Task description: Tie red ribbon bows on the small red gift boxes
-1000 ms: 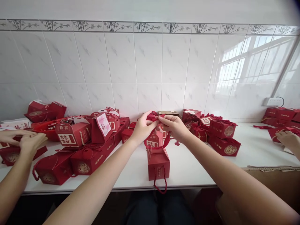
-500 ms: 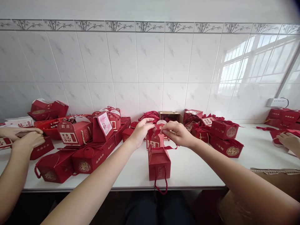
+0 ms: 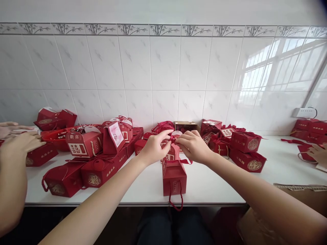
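Below a white tiled wall (image 3: 163, 68), a white worktop (image 3: 217, 183) carries a small red card gift box (image 3: 170, 156) at its middle, just behind a similar red box with a cord handle (image 3: 174, 177). The left hand (image 3: 154, 148) and right hand (image 3: 194, 147) each pinch a thin red ribbon (image 3: 173, 138) at its top, fingertips closed on it. The box looks light and crushable and the ribbon soft and slippery, so the ribbon is best held close to the knot.

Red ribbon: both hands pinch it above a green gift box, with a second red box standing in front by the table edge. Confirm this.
Not quite. The head view shows the gift box under the hands is red, not green. The rest holds: left hand and right hand pinch the red ribbon, and a second red box stands in front by the table edge.
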Action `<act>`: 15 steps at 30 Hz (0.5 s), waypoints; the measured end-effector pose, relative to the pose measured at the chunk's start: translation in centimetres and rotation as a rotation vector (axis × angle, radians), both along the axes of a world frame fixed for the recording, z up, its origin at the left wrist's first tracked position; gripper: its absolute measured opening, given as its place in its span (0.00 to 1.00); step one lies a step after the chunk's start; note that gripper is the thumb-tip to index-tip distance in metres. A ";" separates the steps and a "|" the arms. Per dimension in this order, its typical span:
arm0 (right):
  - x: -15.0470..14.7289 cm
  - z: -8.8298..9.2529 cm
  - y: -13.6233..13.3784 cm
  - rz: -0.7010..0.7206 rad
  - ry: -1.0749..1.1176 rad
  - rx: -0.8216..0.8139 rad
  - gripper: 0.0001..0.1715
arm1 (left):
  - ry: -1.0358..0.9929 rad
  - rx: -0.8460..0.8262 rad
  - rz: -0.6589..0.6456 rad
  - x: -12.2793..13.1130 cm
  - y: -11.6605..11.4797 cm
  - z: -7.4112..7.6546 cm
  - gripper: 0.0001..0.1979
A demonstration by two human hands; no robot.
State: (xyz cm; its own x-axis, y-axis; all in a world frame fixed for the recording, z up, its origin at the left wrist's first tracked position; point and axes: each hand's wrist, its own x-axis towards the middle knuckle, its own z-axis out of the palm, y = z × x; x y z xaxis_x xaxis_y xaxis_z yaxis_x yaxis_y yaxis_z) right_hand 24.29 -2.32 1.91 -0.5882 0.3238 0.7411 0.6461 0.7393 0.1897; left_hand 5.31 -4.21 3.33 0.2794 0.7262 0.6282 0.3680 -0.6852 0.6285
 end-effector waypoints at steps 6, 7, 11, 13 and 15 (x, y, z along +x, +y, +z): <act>-0.1 -0.5 -0.1 0.017 0.053 -0.030 0.12 | 0.102 0.150 0.027 0.1 -1.0 -0.4 0.21; 0.0 -0.5 -0.1 0.023 0.057 -0.044 0.12 | 0.119 0.168 0.025 -0.1 -0.8 -0.4 0.21; 1.4 -0.3 0.2 0.045 0.128 -0.185 0.11 | 0.269 0.313 0.151 -2.1 0.4 -0.3 0.19; 3.1 -0.3 0.5 0.016 0.163 -0.299 0.13 | 0.326 0.365 0.323 -4.0 1.1 -0.2 0.15; 5.3 -0.5 0.7 -0.076 0.134 -0.444 0.14 | 0.407 0.369 0.449 -6.4 1.5 -0.6 0.11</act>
